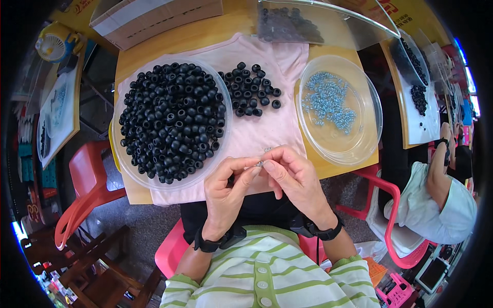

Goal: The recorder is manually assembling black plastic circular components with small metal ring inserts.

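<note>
The tan table [138,195] bears a cardboard box [159,21], a clear bin [354,30] and a garment [259,136] (pale pink).

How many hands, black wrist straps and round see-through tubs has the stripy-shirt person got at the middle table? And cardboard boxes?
Hands: 2, left hand and right hand, fingertips at a tiny shiny piece
Black wrist straps: 2
Round see-through tubs: 2
Cardboard box: 1
Total: 7
</note>
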Demonstrator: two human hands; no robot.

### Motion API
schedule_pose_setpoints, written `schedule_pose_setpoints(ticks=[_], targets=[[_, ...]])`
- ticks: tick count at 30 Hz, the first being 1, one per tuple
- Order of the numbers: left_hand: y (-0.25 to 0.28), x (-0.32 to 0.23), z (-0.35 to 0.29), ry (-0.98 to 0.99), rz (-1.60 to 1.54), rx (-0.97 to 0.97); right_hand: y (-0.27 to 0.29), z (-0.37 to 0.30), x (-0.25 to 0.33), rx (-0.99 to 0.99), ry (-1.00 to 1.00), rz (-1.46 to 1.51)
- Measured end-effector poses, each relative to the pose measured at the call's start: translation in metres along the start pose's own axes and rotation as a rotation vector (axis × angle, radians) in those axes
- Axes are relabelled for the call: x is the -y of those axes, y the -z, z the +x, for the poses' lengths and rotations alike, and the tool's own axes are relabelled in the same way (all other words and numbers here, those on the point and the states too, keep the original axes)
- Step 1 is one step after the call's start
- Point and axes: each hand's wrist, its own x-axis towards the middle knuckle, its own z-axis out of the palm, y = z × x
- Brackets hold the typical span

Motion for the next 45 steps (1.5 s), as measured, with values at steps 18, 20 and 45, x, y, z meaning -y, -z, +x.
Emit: schedule_pose_setpoints(ticks=[18,20,45], targets=[[-0.004,-0.001,0.002,-0.077,0.230,-0.008,-0.002,0.000,-0.021,-0.130,0.314,-0.354],[-0.004,-0.001,0.002,-0.072,0.243,0.002,-0.002,0.000,-0.020,-0.127,0.306,-0.338],[-0.003,-0.004,0.004,-0.017,0.274,0.025,0.005,-0.004,-0.019,-0.192,0.418,-0.552]])
